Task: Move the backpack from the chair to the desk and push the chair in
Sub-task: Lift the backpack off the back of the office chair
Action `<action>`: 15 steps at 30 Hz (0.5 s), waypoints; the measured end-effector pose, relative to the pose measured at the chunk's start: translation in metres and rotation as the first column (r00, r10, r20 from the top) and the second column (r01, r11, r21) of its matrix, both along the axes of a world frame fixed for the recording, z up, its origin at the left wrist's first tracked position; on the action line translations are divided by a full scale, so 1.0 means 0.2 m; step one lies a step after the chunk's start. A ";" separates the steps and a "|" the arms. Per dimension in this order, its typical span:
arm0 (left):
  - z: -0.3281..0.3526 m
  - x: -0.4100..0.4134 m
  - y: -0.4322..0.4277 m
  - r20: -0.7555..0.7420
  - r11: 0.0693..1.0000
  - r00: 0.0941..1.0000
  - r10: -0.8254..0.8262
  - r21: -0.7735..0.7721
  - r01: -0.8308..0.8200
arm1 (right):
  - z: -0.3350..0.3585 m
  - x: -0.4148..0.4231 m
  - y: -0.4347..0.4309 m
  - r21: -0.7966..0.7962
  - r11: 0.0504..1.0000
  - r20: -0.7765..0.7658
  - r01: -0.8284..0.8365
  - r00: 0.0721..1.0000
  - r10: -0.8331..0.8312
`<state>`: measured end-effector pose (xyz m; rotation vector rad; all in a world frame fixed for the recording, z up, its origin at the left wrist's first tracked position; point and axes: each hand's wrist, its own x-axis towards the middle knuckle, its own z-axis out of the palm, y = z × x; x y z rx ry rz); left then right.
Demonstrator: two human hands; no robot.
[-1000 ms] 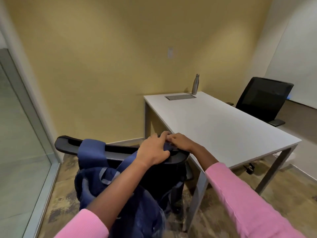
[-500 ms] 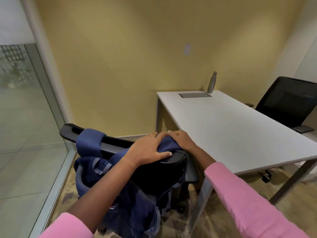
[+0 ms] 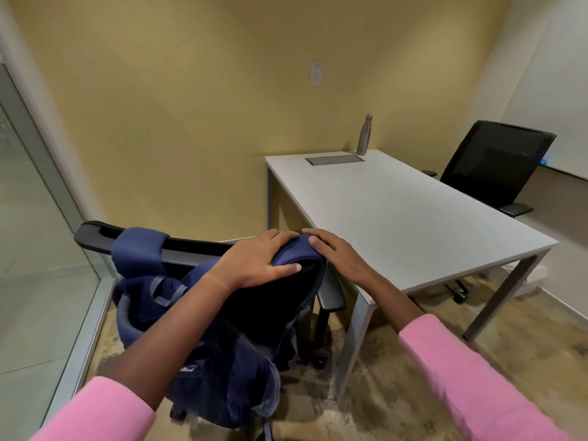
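Head cam: compared to a second ago my left hand and right hand have flattened, fingers loosely curled over the backpack strap, bag hanging on the chair beside the desk, lift not started.

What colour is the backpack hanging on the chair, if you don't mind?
Navy blue; the backpack shows clearly in the head view.

Backpack label: small pale lettering (too blurred to make out).
Elsewhere: the frame shows no readable text.
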<state>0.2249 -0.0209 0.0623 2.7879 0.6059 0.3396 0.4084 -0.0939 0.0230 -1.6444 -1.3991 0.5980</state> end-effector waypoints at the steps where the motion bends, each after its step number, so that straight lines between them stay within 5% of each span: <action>1: 0.00 0.00 0.00 0.004 1.000 1.000 -0.005 -0.003 0.005 | -0.03 0.01 -0.02 -0.018 0.999 -0.067 -0.035 0.997 0.034; 5: -0.01 -0.01 0.01 0.022 1.000 1.000 -0.011 -0.010 0.011 | -0.16 0.03 -0.08 -0.136 0.988 -0.162 -0.068 0.986 0.046; 15: -0.01 -0.09 0.04 -0.007 0.999 1.000 -0.010 0.036 0.010 | -0.30 -0.12 -0.11 -0.078 0.939 -0.037 0.335 0.940 -0.339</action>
